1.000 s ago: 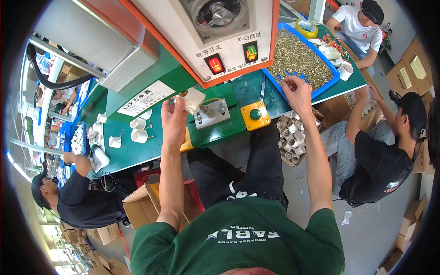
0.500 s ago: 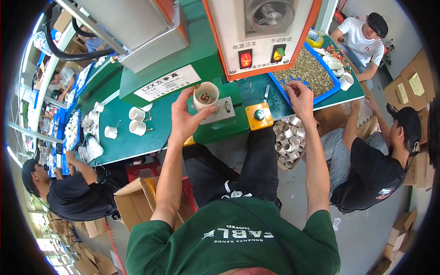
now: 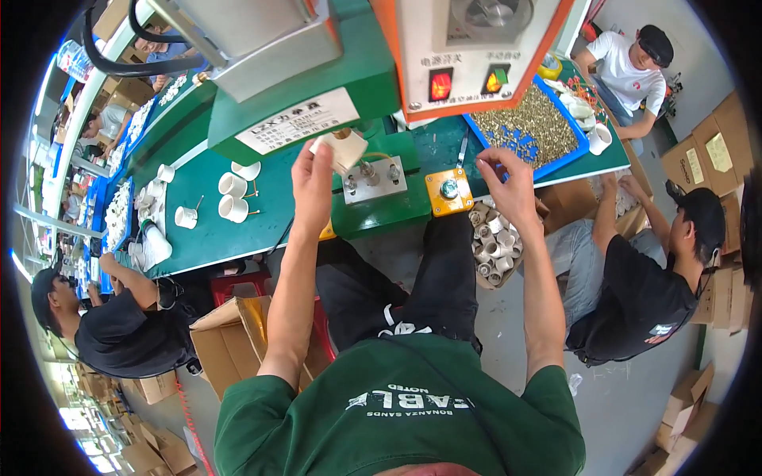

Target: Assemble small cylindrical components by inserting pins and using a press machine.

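My left hand [image 3: 312, 189] grips a white ceramic cup [image 3: 349, 152] between thumb and fingers. The cup is tilted on its side, with a brownish metal part showing at its upper end. It is above and beside the upright pins of a metal plate [image 3: 373, 181] on the green press base; whether it touches a pin I cannot tell. To the right, my right hand [image 3: 510, 184] is raised by the near corner of a blue tray [image 3: 474, 125] of small brass-coloured parts [image 3: 548, 119]. Its thumb and fingertips come together in a pinch; anything between them is too small to make out.
The press head [image 3: 294, 111] overhangs the plate, beside an orange-edged control box [image 3: 468, 67]. A yellow button block [image 3: 449, 193] sits right of the base. White cups [image 3: 232, 208] stand on the left; a box of cups [image 3: 496, 246] is below right. Co-workers [image 3: 651, 270] sit on both sides.
My left hand has tipped the cup over from upright and no longer shows its inside. My right hand has moved slightly left and lower, off the brass parts. The view has shifted a little.
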The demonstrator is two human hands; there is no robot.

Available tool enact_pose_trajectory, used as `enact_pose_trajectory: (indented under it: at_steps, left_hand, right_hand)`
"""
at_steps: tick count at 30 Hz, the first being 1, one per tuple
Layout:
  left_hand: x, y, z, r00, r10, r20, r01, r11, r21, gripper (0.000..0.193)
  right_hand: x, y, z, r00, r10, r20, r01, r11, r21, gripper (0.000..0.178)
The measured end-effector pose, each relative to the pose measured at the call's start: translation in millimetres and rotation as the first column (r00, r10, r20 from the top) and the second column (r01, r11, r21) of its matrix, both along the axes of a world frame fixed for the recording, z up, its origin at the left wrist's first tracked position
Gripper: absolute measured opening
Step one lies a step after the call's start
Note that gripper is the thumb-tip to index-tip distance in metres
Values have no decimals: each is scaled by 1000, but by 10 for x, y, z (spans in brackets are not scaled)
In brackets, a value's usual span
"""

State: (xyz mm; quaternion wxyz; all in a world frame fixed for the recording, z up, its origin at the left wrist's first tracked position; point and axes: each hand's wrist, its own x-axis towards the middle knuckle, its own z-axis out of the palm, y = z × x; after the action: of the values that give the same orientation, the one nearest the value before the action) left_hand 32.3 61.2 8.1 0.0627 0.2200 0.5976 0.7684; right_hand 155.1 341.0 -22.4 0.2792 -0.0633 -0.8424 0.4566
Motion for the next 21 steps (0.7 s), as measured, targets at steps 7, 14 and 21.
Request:
enact_pose_trajectory:
  at_steps: [7,14,21]
  left_hand:
    - [31,-21,9,995,89,-43,-95,982,-162,43]
    - [115,78,131,972,-50,-228,7,983,-185,40]
    - [165,-29,43,896,-48,-442,-206,836,-509,40]
  right_hand:
    - [40,-99,47,999,31,10,-31,999,-9,9]
    - [41,-131,-24,999,41,8,-41,999,-12,8]
    - [112,-246,113,994,105,-19,-103,992,68,9]
